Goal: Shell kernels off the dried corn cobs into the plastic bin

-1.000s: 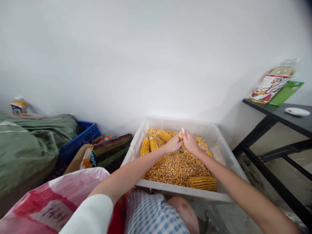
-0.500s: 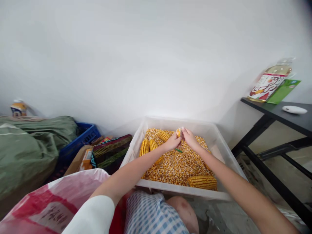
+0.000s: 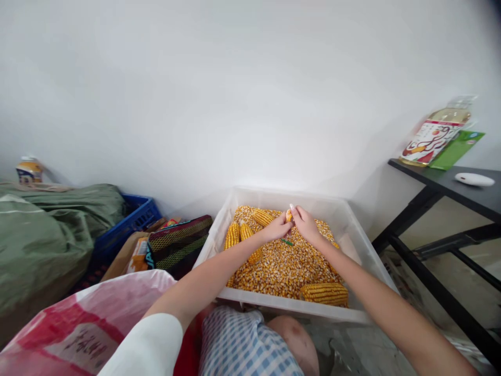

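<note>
My left hand (image 3: 277, 227) is closed around a small corn cob (image 3: 289, 215), of which only a yellow and pale end shows between my fingers. My right hand (image 3: 306, 225) presses against the same cob from the other side, its fingers bent over it. Both hands are above a bed of loose corn kernels (image 3: 285, 269) in a translucent white plastic bin (image 3: 362, 245). Whole ears of corn lie on the kernels: several at the left, such as this ear (image 3: 232, 235), and another ear (image 3: 324, 294) at the near right. Below my hands is a small green object (image 3: 287, 242).
A pink and white sack (image 3: 97, 318) stands at the near left. Farther left are a mesh bag (image 3: 180, 243), a blue crate (image 3: 143, 214) and a green cloth (image 3: 58, 224). On the right, a black table (image 3: 426, 177) holds a bottle (image 3: 436, 136) and a white device (image 3: 474, 179).
My right hand has shifted slightly at the cob, and its fingers now bend more over the top. My left hand stays in nearly the same place.
</note>
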A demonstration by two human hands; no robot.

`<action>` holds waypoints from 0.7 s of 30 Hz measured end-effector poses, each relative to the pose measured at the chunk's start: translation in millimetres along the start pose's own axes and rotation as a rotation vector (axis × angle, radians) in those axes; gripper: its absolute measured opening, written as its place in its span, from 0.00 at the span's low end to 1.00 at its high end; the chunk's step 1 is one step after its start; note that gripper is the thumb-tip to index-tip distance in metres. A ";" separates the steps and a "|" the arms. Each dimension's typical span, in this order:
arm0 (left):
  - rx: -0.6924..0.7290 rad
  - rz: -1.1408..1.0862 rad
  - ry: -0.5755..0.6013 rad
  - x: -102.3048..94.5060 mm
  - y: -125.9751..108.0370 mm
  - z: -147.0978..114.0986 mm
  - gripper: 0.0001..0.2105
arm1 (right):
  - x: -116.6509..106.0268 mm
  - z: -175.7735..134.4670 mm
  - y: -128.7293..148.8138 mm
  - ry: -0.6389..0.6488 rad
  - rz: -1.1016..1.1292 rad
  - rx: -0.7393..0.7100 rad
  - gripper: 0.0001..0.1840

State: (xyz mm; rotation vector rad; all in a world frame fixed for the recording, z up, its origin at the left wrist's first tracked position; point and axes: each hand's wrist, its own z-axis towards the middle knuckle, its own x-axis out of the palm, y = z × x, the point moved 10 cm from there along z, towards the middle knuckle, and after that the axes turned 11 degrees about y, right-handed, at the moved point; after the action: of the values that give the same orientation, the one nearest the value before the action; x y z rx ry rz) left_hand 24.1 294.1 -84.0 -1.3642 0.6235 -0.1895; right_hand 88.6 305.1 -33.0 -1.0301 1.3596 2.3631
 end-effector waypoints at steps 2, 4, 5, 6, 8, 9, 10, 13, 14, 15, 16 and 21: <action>-0.026 -0.013 0.032 2.5 0.3 -0.4 0.06 | 1.5 0.2 -0.9 0.019 -0.045 -0.005 0.24; -0.057 -0.015 0.051 3.8 0.7 -1.5 0.04 | 2.4 0.2 -1.2 0.027 -0.111 -0.015 0.25; -0.073 -0.019 0.056 4.3 1.0 -2.3 0.03 | 2.7 0.2 -1.4 0.027 -0.142 -0.018 0.25; -0.091 -0.026 0.061 4.8 1.6 -3.1 0.03 | 3.1 0.2 -1.8 0.025 -0.164 -0.018 0.25; -0.137 -0.052 0.064 5.8 4.4 -5.0 0.02 | 4.7 0.4 -3.5 0.022 -0.167 -0.011 0.25; -0.164 -0.073 0.060 5.9 6.5 -6.0 0.03 | 5.8 0.8 -5.0 0.022 -0.142 -0.003 0.25; -0.187 -0.103 0.057 6.1 8.5 -7.0 0.04 | 6.8 1.4 -7.7 0.020 -0.095 0.013 0.25; -0.211 -0.224 0.068 8.0 10.9 -7.8 0.08 | 11.7 4.5 -22.9 0.023 0.143 0.091 0.26; -0.202 -0.264 0.075 8.2 10.3 -7.2 0.09 | 13.6 5.8 -29.5 0.025 0.234 0.119 0.27; -0.190 -0.295 0.079 7.7 9.5 -6.4 0.10 | 15.0 7.3 -36.1 0.024 0.315 0.144 0.27; -0.181 -0.313 0.077 6.3 8.9 -5.6 0.11 | 15.3 8.8 -42.2 0.018 0.374 0.161 0.27; -0.158 -0.264 0.018 -6.0 7.4 -3.9 0.11 | 0.1 13.4 -56.3 -0.101 0.366 0.138 0.24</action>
State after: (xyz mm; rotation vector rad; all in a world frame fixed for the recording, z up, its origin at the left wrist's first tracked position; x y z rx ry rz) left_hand 15.5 295.3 -89.5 -1.5980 0.4790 -0.3710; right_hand 111.0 346.9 -66.4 -0.6595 1.7684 2.4808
